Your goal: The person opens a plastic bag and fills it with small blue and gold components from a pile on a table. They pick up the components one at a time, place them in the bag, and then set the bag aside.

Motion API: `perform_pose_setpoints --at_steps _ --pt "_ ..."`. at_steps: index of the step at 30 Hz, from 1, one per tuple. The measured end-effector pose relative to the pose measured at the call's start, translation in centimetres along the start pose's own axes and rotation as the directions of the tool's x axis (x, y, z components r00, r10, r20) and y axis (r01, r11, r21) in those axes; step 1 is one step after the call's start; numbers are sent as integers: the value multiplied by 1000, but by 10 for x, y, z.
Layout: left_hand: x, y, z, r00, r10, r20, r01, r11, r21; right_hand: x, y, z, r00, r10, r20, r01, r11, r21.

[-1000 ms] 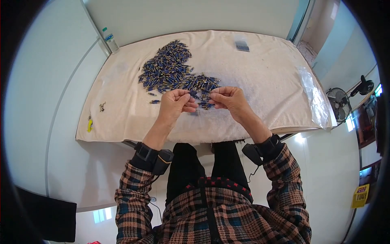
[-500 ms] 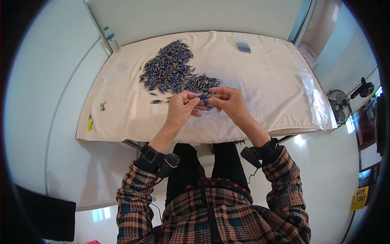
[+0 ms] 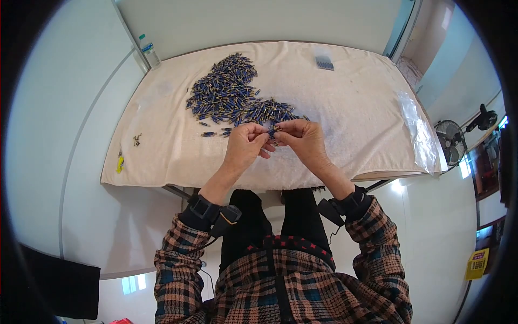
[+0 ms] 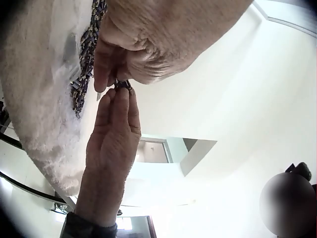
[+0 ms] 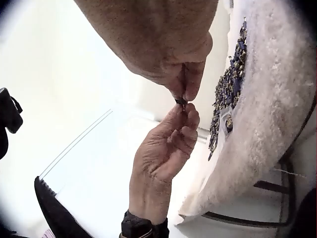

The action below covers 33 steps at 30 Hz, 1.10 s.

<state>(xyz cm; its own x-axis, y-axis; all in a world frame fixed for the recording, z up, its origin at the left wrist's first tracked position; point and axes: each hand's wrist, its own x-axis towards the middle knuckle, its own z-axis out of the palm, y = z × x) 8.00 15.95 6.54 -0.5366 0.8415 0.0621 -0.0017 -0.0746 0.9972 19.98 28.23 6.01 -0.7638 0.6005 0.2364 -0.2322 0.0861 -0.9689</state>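
Observation:
Both hands meet over the near edge of a large pile of small blue and brass-coloured pieces [image 3: 224,89]. The left hand [image 3: 245,144] pinches a small dark piece [image 4: 122,85] between thumb and fingers. From the other side the right hand [image 3: 306,141] pinches at the same piece, its fingertips nearly touching the left ones. In the right wrist view, the piece [image 5: 181,102] shows only as a dark bit between the fingertips; the rest is covered.
A cream cloth [image 3: 356,119] covers the table. On it lie a clear bag of dark pieces [image 3: 324,62], a clear plastic sheet [image 3: 418,132], small brass bits [image 3: 137,140] and a yellow item [image 3: 120,163]. A bottle [image 3: 149,52] stands at the back left; a fan [image 3: 450,139] is at the right.
The left hand has moved rightward and the two hands have come together at the fingertips. Some pieces by the right hand now lie farther right.

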Motion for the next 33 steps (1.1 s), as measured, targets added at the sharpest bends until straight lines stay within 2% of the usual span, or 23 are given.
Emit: perform_pose_setpoints --at_steps 5,8,11,15,16,19,20,23,24,25,27,28,31,33 --pt "-1 2 -5 999 -29 30 29 1000 9 1 4 -2 999 28 15 -29 999 30" --pt "-2 6 -7 997 -59 45 59 998 -2 1 -1 -4 991 127 46 -132 983 130" --pt "-3 9 -8 989 -96 113 89 994 63 1 -1 -8 990 119 78 -125 988 90" --pt "-4 11 -10 979 -116 165 110 993 50 -1 -1 -14 988 115 99 -118 993 25" --pt "-3 11 -14 979 -122 163 115 992 50 -2 -1 -16 988 115 100 -116 993 3" --pt "-2 7 -31 999 -31 -8 32 976 214 -8 2 -27 990 136 45 -137 991 4" --pt "-3 3 -34 999 -36 -7 37 976 215 -9 3 -30 990 143 16 -143 990 1" --pt "-8 -9 -39 988 119 100 -155 786 598 -15 11 -36 981 196 15 -196 981 -3" --pt "-8 -14 -39 988 117 100 -154 785 600 -17 14 -37 975 221 15 -220 975 -6" --pt "-8 -19 -37 955 219 198 -296 697 653 -18 18 -37 975 221 15 -221 975 -4" --pt "-10 -23 -32 831 375 410 -551 464 693 -21 22 -36 972 235 17 -236 972 3" --pt "-11 -22 -30 831 374 412 -552 464 693 -21 23 -35 970 242 17 -242 970 5" --pt "-15 -16 -24 890 189 416 -454 474 754 -22 28 -31 963 267 25 -267 964 -3" --pt "-16 -12 -22 894 166 416 -443 466 766 -21 29 -30 960 280 29 -279 960 -7"
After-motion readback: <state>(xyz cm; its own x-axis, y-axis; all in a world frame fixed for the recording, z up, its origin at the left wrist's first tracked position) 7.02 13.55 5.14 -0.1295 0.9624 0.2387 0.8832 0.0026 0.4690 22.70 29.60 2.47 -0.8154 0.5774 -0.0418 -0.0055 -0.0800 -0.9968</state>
